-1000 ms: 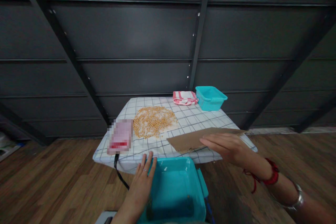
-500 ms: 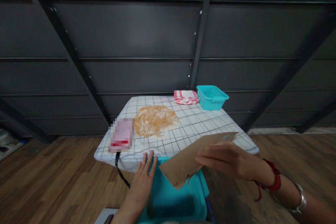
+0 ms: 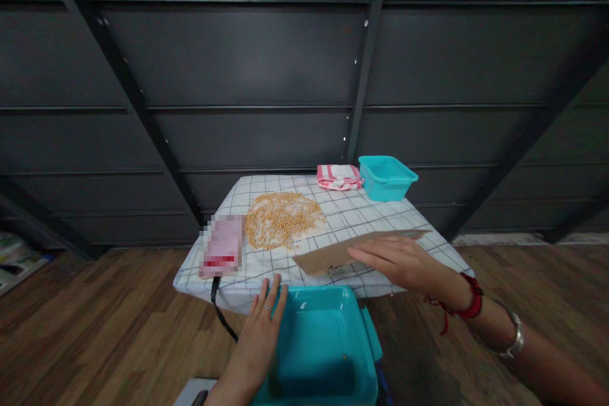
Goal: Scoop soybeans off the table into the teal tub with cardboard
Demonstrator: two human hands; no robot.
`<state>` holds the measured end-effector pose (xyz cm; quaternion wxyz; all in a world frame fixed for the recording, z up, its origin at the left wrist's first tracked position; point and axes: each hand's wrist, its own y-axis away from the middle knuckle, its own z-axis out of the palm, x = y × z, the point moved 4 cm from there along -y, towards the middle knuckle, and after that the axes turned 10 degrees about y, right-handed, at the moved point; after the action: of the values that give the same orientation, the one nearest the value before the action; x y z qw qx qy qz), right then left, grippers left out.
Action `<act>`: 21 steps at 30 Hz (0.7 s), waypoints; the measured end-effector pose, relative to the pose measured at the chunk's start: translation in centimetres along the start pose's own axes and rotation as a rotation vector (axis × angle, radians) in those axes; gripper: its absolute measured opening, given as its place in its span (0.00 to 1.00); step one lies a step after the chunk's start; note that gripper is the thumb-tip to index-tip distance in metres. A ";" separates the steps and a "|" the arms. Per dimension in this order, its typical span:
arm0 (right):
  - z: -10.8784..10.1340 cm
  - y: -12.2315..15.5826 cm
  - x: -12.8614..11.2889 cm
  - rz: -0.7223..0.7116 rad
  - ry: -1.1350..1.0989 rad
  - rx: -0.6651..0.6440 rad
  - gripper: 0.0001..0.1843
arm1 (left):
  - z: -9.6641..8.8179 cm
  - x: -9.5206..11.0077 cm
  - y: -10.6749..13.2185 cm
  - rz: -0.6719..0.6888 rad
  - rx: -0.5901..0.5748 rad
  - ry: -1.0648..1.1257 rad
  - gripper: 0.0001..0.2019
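Observation:
My right hand [image 3: 392, 258] grips a strip of brown cardboard [image 3: 323, 259], held low and nearly flat over the front of the table. The thumb side is partly hidden. My left hand [image 3: 264, 330] lies with its fingers stretched out along the left rim of a large turquoise bin [image 3: 316, 330] in front of the table. A few tiny specks show inside the bin. Yellow soybean-like beans [image 3: 285, 219] mixed with white grains lie in a spread heap on the tabletop, beyond my hands.
A checked white cloth covers the table [image 3: 380, 222]. At its back stand a smaller turquoise basket [image 3: 387, 181] and a folded pink-striped towel [image 3: 339, 176]. A blurred pink item [image 3: 222, 246] with a black strap lies on the left. Dark panels rise behind.
My right hand has raised the cardboard from over the bin to above the table edge and tilted it flatter. My left hand stays at the bin rim.

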<state>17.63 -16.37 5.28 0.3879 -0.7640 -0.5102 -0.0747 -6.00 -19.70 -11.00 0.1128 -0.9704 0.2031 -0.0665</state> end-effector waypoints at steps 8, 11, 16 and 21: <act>1.7 1.0 0.6 0.001 0.000 -0.041 0.18 | -0.6 0.3 -0.2 0.029 0.028 -0.073 0.36; 1.7 1.0 0.7 0.010 -0.004 -0.038 0.18 | -1.2 0.4 -0.4 0.044 0.034 -0.070 0.35; 1.9 0.9 0.7 -0.001 -0.020 -0.037 0.17 | -2.3 -0.2 -1.8 0.073 0.049 0.025 0.27; 2.0 0.8 0.8 -0.002 -0.011 -0.039 0.17 | -2.9 -1.1 -4.3 0.044 0.031 0.179 0.12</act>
<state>18.09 -14.59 3.85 0.3701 -0.7714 -0.5113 -0.0807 -5.87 -15.94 -7.21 0.1107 -0.9540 0.2324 -0.1535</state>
